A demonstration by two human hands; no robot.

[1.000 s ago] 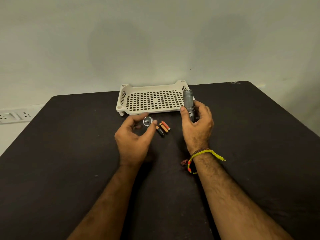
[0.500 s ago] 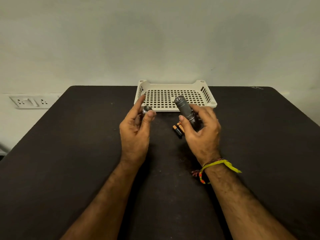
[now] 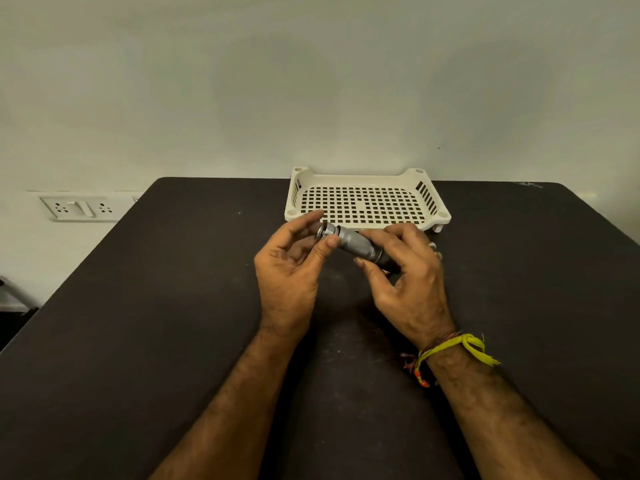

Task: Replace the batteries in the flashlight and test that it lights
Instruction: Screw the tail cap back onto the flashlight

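Flashlight [image 3: 358, 242], gripped by the right hand [image 3: 407, 275], now meets the cap [image 3: 325, 231] pinched in the left hand [image 3: 294, 258]; a second ago they were apart, so closing begins

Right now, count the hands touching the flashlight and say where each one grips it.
2. The left hand pinches the cap at the flashlight's left end; the right hand holds the body's other end. No other hands are visible.

The flashlight [image 3: 356, 241] is knurled grey metal, the tray [image 3: 367, 202] cream with a square-hole grid, the table [image 3: 173, 306] matt black (faintly scuffed), the wrist thread [image 3: 453, 348] yellow-green.
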